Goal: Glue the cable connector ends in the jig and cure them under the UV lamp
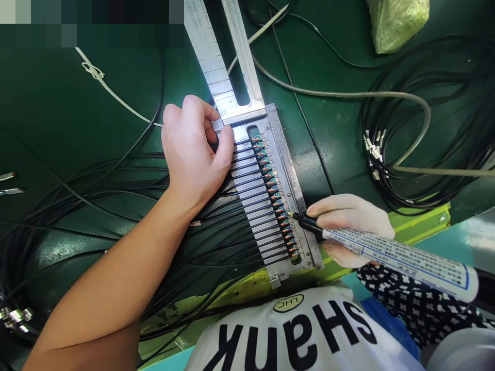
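My left hand (pixel 197 147) is bent around the upper left edge of a slotted metal fixture (pixel 247 193), thumb on its plate and fingers curled at the corner. Across that plate lie several black cables (pixel 247 206) side by side, their stripped ends showing small coloured wires (pixel 276 203) over a slot. In my right hand (pixel 351 221), which wears a pale glove, is a white marker pen (pixel 398 255) with printed text and a black front end. Its tip is at the row of wire ends, near the metal bar (pixel 296 190) on the right.
The fixture's hinged metal frame (pixel 212 67) is swung up, away from me. Coiled black cables with metal ends (pixel 375 149) lie at right, and more cables (pixel 88 175) at left. A grey hose (pixel 348 94) crosses the green table (pixel 127 98). A green wrapped bundle (pixel 398 23) sits at the back.
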Demonstrator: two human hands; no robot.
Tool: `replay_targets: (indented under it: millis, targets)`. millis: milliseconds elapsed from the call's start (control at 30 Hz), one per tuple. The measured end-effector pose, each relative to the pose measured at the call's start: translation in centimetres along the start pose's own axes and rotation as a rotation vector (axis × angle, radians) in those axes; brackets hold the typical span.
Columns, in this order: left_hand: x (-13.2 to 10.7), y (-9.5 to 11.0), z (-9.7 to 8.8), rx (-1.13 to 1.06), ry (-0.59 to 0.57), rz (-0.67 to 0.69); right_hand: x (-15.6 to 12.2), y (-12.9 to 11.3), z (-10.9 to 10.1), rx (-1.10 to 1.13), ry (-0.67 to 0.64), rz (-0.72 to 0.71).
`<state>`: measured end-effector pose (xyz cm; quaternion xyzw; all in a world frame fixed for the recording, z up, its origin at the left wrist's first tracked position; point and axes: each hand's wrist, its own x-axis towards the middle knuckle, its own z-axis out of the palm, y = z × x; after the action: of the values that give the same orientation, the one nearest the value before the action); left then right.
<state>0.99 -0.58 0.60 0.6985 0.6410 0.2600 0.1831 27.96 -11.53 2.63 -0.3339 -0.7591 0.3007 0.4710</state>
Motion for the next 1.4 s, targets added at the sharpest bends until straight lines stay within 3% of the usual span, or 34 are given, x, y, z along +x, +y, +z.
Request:
replay_targets:
  millis: [633, 1067, 1233, 1400]
  targets:
    - [0.0, -1.0, 0.7, -0.081, 0.078, 0.091, 0.1, 0.2, -0.1, -0.026, -0.002, -0.019]
    - [0.1, -1.1, 0.8, -0.072, 0.082, 0.097, 1.2, -0.4, -0.5, -0.045, -0.084, 0.079]
    - [0.0, -1.1, 0.9, -0.102, 0.069, 0.089, 0.4, -0.9, -0.4, -0.080, -0.018, -0.038]
    - [0.0, -1.2, 0.9, -0.114, 0.053, 0.066, -0.8, -1.2, -0.1, -0.077, 0.006, -0.048]
